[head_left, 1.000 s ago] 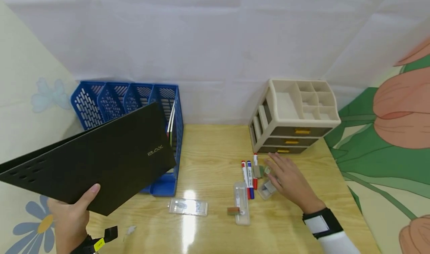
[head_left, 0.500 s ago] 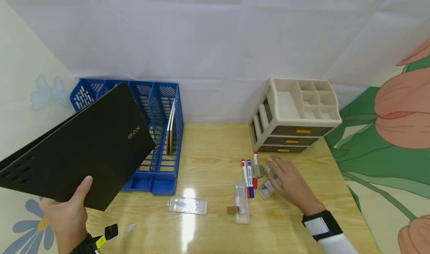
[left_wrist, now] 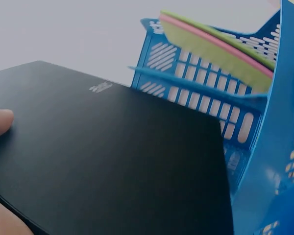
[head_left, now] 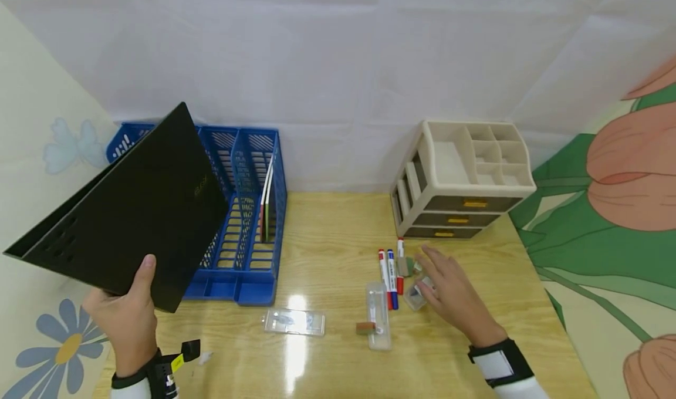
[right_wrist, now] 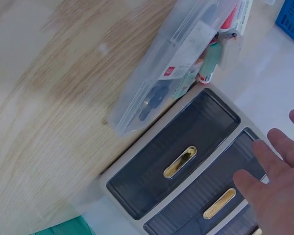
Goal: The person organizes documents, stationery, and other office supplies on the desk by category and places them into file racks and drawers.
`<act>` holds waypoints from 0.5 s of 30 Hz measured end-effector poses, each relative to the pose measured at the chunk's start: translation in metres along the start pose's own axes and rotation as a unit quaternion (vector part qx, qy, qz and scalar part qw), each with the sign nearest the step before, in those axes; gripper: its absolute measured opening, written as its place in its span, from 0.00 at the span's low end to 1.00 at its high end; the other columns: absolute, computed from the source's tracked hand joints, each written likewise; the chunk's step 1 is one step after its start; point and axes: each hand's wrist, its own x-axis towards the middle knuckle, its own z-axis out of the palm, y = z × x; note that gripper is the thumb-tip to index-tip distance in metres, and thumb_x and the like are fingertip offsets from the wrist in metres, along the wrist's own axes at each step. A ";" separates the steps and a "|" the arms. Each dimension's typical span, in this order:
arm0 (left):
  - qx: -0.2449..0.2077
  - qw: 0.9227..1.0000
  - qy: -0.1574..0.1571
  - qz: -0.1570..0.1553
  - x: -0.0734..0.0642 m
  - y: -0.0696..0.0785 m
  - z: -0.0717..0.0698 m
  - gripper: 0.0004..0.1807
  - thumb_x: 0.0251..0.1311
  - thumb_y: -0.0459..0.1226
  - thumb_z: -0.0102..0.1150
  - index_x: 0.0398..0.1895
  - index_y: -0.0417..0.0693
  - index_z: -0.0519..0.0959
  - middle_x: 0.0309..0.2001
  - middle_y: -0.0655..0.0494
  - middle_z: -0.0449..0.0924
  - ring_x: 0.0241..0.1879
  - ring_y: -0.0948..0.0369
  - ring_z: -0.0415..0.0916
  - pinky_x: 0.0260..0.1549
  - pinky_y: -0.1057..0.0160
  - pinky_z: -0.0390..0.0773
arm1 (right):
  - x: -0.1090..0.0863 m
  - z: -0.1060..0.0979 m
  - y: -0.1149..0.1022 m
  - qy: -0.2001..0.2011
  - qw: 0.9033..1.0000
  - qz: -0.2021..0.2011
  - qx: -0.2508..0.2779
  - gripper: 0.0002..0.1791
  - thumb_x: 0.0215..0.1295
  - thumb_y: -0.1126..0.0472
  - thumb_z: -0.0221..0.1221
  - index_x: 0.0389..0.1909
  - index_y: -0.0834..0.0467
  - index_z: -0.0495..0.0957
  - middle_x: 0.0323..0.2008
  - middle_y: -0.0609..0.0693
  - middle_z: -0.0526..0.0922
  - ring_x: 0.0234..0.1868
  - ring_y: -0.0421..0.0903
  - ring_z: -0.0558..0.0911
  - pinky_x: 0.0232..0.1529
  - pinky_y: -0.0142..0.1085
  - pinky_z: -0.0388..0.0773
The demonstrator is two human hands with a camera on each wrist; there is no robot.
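Observation:
My left hand [head_left: 127,314] grips a large black folder [head_left: 153,211] by its lower edge, thumb across the front. The folder carries a small pale logo, and its two sides stand slightly parted along the left edge. It is tilted in front of the blue file rack [head_left: 259,293], hiding the left compartments; the left wrist view shows the folder [left_wrist: 112,161] close beside the rack's blue wall [left_wrist: 264,156]. My right hand [head_left: 454,293], fingers spread, is above the table near a small clear box [head_left: 414,296] and a green-and-tan eraser-like block [head_left: 405,267].
Thin booklets [head_left: 266,205] stand in the rack's right compartment. A cream drawer organizer [head_left: 477,190] stands at the back right. Several markers [head_left: 391,279], a long clear case [head_left: 378,334], a brown block [head_left: 365,328] and a flat clear case [head_left: 294,323] lie on the table.
The folder has swung left and turned more upright, uncovering the rack's right compartments with the booklets. My right hand stays nearly in place.

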 end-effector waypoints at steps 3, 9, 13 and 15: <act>0.002 1.000 -0.001 0.007 0.001 -0.003 0.009 0.19 0.47 0.22 0.68 0.45 0.25 0.81 0.43 0.39 0.86 0.42 0.52 0.80 0.41 0.67 0.78 | 0.002 0.003 -0.005 0.009 1.000 -0.011 0.010 0.33 0.55 0.57 0.64 0.62 0.64 0.71 0.66 0.67 0.68 0.65 0.64 0.67 0.60 0.68 0.64; 0.012 1.000 0.004 0.024 0.002 -0.009 0.024 0.16 0.50 0.24 0.67 0.44 0.26 0.82 0.42 0.44 0.86 0.40 0.55 0.79 0.41 0.66 0.77 | 0.006 0.009 -0.018 0.019 0.999 -0.013 0.036 0.32 0.57 0.58 0.61 0.63 0.64 0.71 0.66 0.67 0.68 0.65 0.63 0.67 0.62 0.67 0.64; 0.038 0.999 -0.005 0.037 0.003 -0.013 0.034 0.13 0.53 0.26 0.66 0.42 0.25 0.82 0.36 0.53 0.86 0.36 0.56 0.76 0.37 0.66 0.74 | 0.010 0.012 -0.026 0.023 0.998 -0.020 0.047 0.32 0.58 0.57 0.60 0.63 0.64 0.71 0.66 0.66 0.68 0.66 0.62 0.67 0.63 0.64 0.64; 0.061 0.997 -0.012 0.037 0.004 -0.015 0.039 0.13 0.54 0.27 0.65 0.41 0.25 0.82 0.32 0.59 0.84 0.35 0.58 0.74 0.35 0.66 0.71 | 0.012 0.014 -0.029 0.023 0.998 -0.021 0.048 0.32 0.59 0.56 0.60 0.64 0.64 0.70 0.67 0.66 0.69 0.66 0.61 0.67 0.64 0.63 0.64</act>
